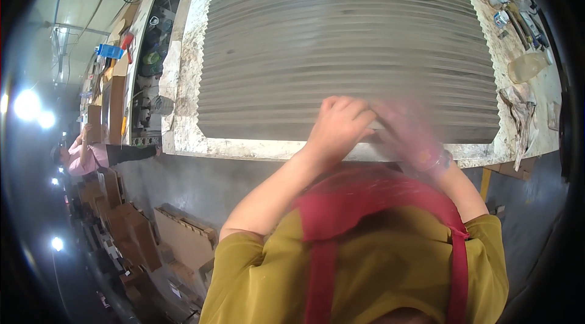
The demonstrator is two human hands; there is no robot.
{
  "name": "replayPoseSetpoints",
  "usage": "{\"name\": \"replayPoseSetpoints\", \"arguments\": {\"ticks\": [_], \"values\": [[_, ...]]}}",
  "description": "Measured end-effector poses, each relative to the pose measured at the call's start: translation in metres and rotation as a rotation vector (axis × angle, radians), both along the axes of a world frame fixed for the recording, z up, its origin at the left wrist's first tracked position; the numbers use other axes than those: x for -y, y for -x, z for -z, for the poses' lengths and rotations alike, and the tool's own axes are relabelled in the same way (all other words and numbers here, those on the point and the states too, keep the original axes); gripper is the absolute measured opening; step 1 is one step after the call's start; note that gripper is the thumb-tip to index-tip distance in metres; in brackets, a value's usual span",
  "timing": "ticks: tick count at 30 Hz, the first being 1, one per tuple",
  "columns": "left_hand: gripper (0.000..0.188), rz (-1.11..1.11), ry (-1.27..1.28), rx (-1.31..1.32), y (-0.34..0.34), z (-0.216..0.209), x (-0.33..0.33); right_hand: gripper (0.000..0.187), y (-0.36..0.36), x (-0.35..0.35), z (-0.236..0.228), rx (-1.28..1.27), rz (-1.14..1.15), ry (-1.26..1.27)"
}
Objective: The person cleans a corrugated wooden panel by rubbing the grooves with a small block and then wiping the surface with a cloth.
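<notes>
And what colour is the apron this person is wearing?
The apron is deep red, best seen in the head view.

panel (347,50): ridged, dull sheen | tabletop (244,146): stained, matt | apron (359,202): cloth | carton (183,237): cardboard

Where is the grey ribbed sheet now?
In the head view, the grey ribbed sheet lies upper centre on the white table, its near edge partly hidden by the left hand.

Grey ribbed sheet (347,50) with darker horizontal stripes; white worktable (187,74) mottled with dark smudges; crimson apron (365,202) over a mustard-yellow T-shirt (396,263); brown cardboard boxes (135,232); a co-worker's pink top (86,161) and dark trousers (130,153).
</notes>
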State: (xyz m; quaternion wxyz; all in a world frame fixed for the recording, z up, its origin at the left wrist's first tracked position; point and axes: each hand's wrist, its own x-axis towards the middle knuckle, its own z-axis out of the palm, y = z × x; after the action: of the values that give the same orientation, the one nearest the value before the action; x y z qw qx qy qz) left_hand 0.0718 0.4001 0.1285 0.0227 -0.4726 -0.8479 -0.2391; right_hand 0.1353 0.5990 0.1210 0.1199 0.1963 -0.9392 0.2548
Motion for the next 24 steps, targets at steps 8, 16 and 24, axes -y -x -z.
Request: {"name": "replayPoseSetpoints", "arguments": {"ticks": [8, 16, 24], "values": [[0.034, -0.494, 0.000, -0.017, 0.061, 0.006, 0.028, 0.053, -0.007, -0.071, -0.004, 0.062, 0.451, -0.024], [0.023, -0.658, 0.530, -0.183, 0.068, 0.000, 0.081, 0.051, -0.014, -0.102, 0.032, 0.043, 0.565, -0.036], [0.032, -0.415, 0.169, -0.255, 0.040, 0.033, -0.004, 0.049, 0.005, -0.113, 0.044, 0.030, 0.517, 0.077]]}}
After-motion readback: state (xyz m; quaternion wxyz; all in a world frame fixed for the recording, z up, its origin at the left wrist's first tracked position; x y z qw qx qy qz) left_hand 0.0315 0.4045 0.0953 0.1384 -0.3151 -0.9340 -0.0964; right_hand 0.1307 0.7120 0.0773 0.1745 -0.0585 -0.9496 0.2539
